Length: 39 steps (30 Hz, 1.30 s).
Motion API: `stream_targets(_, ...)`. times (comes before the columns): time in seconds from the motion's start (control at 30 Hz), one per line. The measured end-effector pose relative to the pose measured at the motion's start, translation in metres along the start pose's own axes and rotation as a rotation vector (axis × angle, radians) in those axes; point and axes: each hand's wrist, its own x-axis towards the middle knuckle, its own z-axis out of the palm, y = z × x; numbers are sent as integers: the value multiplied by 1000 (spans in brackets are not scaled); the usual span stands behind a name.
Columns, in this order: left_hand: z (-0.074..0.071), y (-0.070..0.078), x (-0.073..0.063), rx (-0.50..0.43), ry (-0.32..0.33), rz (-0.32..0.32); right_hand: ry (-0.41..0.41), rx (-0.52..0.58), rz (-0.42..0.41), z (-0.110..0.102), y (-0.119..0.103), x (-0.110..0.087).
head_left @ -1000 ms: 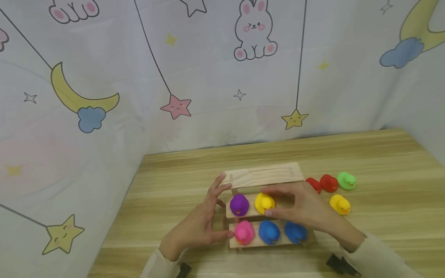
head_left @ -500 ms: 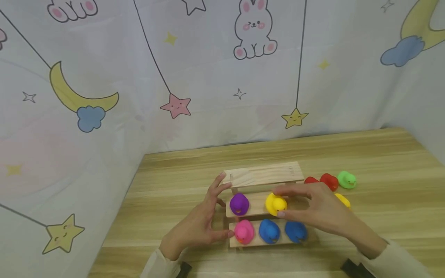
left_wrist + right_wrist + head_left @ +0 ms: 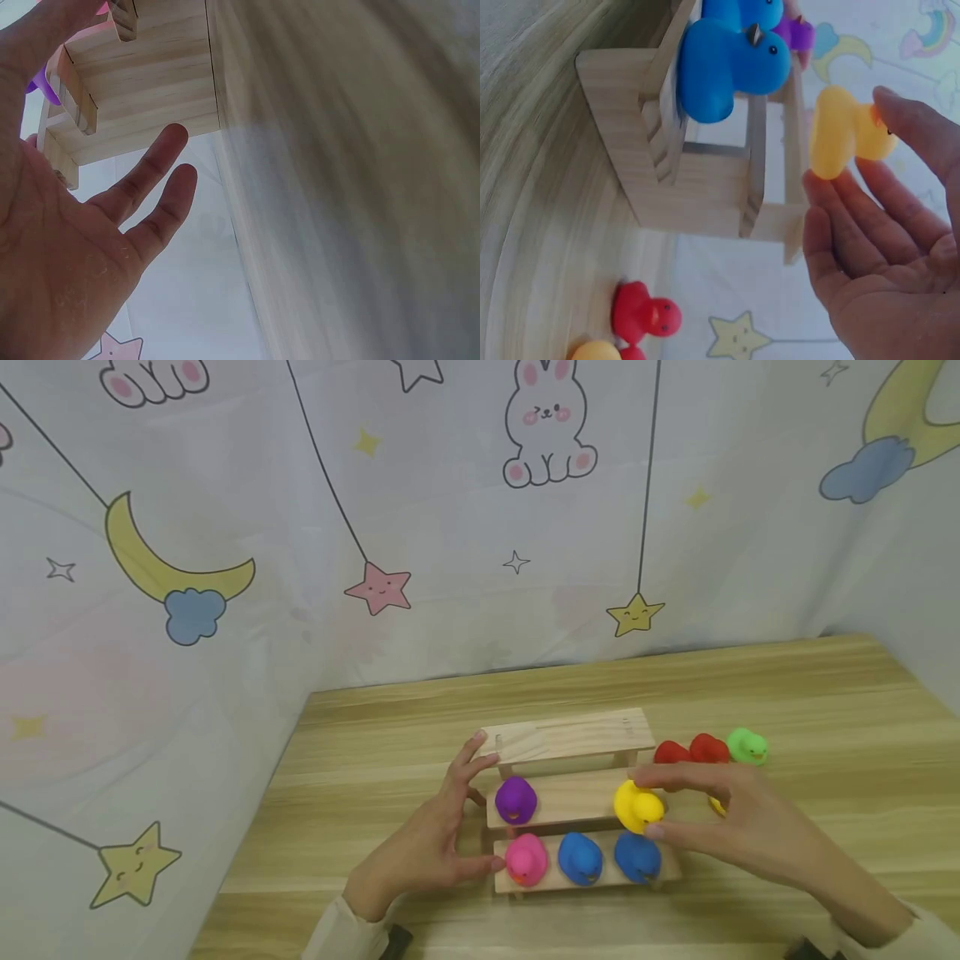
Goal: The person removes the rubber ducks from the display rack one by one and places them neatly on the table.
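A three-step wooden rack stands on the table. My right hand pinches a yellow rubber duck between thumb and fingers, over the right end of the middle step. In the right wrist view this yellow duck appears beyond the blue ducks. A purple duck sits at the middle step's left end. On the front step are a pink duck and two blue ducks, a centre blue duck and a right blue duck. My left hand spreads along the rack's left end, its thumb tip beside the pink duck.
Right of the rack lie two red ducks and a green duck. Another yellow duck is mostly hidden behind my right hand. The rack's top step is bare wood. A printed cloth hangs behind the table.
My right hand has moved right along the middle step with the yellow duck, from beside the purple duck to the right end. The left hand has stayed in place.
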Motion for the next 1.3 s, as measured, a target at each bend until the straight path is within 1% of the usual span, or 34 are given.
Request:
stream_targets(0.1,0,0,0,-2,0,3,17,-43,11,-6,6,-6)
stream_targets(0.33,2,-2,1,-7,6,45,53,-62,42,-19,24,-14)
stream_targets(0.43,3,-3,1,-9,10,51,71,-60,39,-22,29,-15)
stream_targets(0.57,3,-3,1,-9,8,44,92,-44,12,-25,36,-15)
stream_targets(0.8,4,-2,0,-8,1,35,111,-87,85,-31,52,-16)
stream_targets(1.0,5,-2,1,-21,3,53,141,-62,34,-27,63,-16)
stream_targets(1.07,4,-2,1,-21,4,51,141,-56,35,-26,65,-15)
stream_targets(1.13,3,-1,0,-20,4,42,137,-64,58,-26,67,-15)
stream_targets(1.23,1,0,0,-16,0,11,125,-88,102,-28,69,-13)
stream_targets(1.3,1,-1,0,-19,-6,-4,119,-110,110,-28,71,-12)
